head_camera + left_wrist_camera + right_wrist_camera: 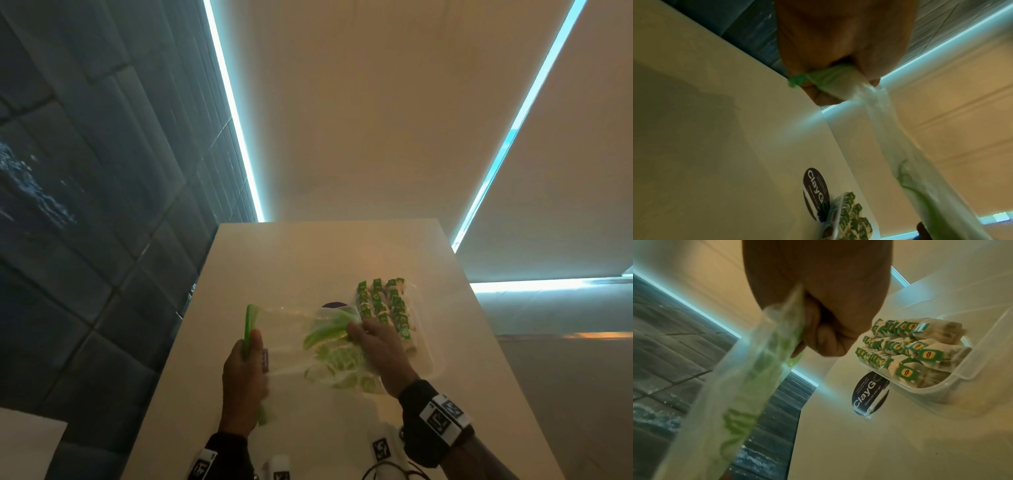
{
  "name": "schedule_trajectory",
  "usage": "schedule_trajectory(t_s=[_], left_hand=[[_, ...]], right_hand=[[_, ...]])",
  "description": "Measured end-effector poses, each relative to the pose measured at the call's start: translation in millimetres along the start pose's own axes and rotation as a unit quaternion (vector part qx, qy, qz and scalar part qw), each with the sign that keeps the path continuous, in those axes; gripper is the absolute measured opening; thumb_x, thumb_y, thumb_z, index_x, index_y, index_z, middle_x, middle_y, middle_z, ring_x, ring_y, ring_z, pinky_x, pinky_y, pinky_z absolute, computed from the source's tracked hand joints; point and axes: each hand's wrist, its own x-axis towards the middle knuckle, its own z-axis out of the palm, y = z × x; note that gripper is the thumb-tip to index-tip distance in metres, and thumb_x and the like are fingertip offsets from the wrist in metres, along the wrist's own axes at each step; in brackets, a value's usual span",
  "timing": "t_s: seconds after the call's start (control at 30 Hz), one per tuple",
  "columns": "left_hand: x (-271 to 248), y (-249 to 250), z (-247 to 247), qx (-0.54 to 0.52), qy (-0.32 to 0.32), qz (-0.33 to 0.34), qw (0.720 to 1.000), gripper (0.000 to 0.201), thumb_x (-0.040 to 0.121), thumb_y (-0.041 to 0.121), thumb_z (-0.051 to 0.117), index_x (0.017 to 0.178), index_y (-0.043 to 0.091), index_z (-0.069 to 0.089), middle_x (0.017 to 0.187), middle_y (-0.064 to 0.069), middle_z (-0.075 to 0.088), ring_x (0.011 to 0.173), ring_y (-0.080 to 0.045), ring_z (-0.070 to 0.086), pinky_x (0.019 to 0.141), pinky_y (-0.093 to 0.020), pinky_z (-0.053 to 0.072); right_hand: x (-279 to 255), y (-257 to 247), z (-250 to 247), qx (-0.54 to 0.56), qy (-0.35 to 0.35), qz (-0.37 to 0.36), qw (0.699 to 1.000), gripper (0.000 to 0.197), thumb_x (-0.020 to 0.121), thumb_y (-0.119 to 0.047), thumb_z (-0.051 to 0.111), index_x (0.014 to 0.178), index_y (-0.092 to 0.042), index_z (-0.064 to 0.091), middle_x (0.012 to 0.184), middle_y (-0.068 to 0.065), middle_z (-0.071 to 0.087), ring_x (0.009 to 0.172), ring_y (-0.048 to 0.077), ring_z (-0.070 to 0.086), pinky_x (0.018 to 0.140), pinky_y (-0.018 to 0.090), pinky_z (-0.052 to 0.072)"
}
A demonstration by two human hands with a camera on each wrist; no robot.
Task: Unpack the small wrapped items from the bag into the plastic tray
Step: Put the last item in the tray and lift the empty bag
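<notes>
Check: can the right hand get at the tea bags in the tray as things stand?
Probably not yet. The right hand sits right beside the tray and nothing covers the tea bags, but it is gripping the bag, as is the left hand.

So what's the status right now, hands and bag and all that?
Left hand grips clear plastic bag's green zip edge; right hand grips its other end. Green-tagged tea bags sit in clear plastic tray. Nothing blocking.
</notes>
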Motion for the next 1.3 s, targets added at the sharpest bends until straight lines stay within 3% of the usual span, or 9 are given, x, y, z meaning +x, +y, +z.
schedule_trajectory(t_s=[0.13,0.23,0.37,0.47,0.6,0.7,0.8,0.93,1.3], left_hand=[[-7.9,4.5,-2.3,-0.046,-0.059,-0.001,0.997,0.041,0.092,0.053,0.044,0.079,0.014,0.049,0.057,0.001,0.043,0.043,-0.011,0.038,0.038,-0.021,0.033],[-10.2,3.9,2.9,-0.040,-0.021,-0.015,0.999,0.043,0.099,0.048,0.035,0.085,0.010,0.050,0.060,-0.006,0.045,0.044,-0.015,0.040,0.037,-0.022,0.034],[-11.2,3.3,3.7,0.072,0.073,0.068,0.992,0.035,0.102,0.035,0.040,0.080,0.010,0.050,0.070,-0.012,0.056,0.063,-0.029,0.055,0.056,-0.043,0.047],[-6.9,8.1,-11.1,0.161,0.065,0.158,0.972,0.013,0.093,0.027,0.060,0.096,0.017,0.053,0.089,0.000,0.062,0.083,-0.025,0.064,0.064,-0.034,0.052],[1.3,27.8,-12.2,0.292,-0.148,0.220,0.919,0.072,0.070,0.053,0.078,0.132,0.033,0.046,0.124,0.022,0.048,0.113,0.000,0.046,0.095,-0.028,0.043],[-4.8,44.3,3.5,0.382,-0.360,0.126,0.842,0.058,0.071,0.050,0.079,0.120,0.026,0.061,0.112,0.012,0.067,0.100,-0.008,0.064,0.092,-0.034,0.053],[-2.8,35.6,3.6,0.217,-0.359,0.056,0.906,0.013,0.083,0.016,0.075,0.092,0.006,0.071,0.079,-0.011,0.074,0.071,-0.023,0.070,0.074,-0.040,0.058],[0.2,26.3,-1.7,0.051,-0.207,0.015,0.977,0.013,0.086,0.012,0.070,0.091,0.001,0.066,0.077,-0.018,0.071,0.062,-0.026,0.068,0.063,-0.042,0.056],[-14.0,29.4,1.6,-0.061,-0.214,0.014,0.975,0.024,0.100,0.014,0.048,0.113,0.027,0.064,0.073,-0.022,0.068,0.055,-0.031,0.064,0.052,-0.036,0.056]], right_hand=[[2.2,-6.0,-8.0,0.122,-0.129,0.063,0.982,0.042,0.098,-0.038,0.053,0.114,-0.001,0.065,0.107,0.020,0.071,0.098,0.036,0.069,0.087,0.048,0.057],[6.7,-6.9,-4.2,0.062,-0.052,0.041,0.996,0.036,0.097,-0.028,0.055,0.104,0.006,0.064,0.090,0.020,0.067,0.076,0.027,0.067,0.071,0.037,0.059],[12.6,-1.2,-3.7,-0.003,0.047,-0.039,0.998,0.027,0.097,-0.019,0.057,0.091,0.005,0.066,0.089,0.029,0.066,0.075,0.040,0.065,0.074,0.053,0.057],[10.1,-10.1,-13.5,-0.067,0.003,-0.124,0.990,0.021,0.096,-0.016,0.058,0.086,-0.002,0.068,0.083,0.015,0.070,0.076,0.034,0.068,0.068,0.039,0.059],[6.0,-21.5,-17.5,-0.161,-0.187,-0.180,0.952,0.021,0.096,-0.028,0.058,0.089,-0.014,0.072,0.077,0.012,0.065,0.061,0.033,0.058,0.056,0.042,0.050],[3.7,-25.8,-11.0,-0.160,-0.229,-0.188,0.942,0.023,0.096,-0.036,0.056,0.090,-0.022,0.073,0.077,0.028,0.059,0.059,0.046,0.054,0.054,0.053,0.048],[1.2,-34.2,-18.7,-0.082,-0.150,-0.145,0.975,0.031,0.093,-0.050,0.055,0.089,-0.025,0.073,0.078,0.018,0.064,0.067,0.034,0.062,0.067,0.050,0.055],[2.7,-14.4,-40.2,0.090,-0.114,0.009,0.989,0.073,0.080,-0.071,0.055,0.119,-0.009,0.065,0.114,0.020,0.067,0.100,0.032,0.065,0.087,0.045,0.053],[-13.6,-5.8,-19.5,0.116,-0.185,0.013,0.976,0.040,0.085,-0.015,0.062,0.121,0.003,0.060,0.084,0.018,0.063,0.060,0.019,0.062,0.052,0.027,0.055]])
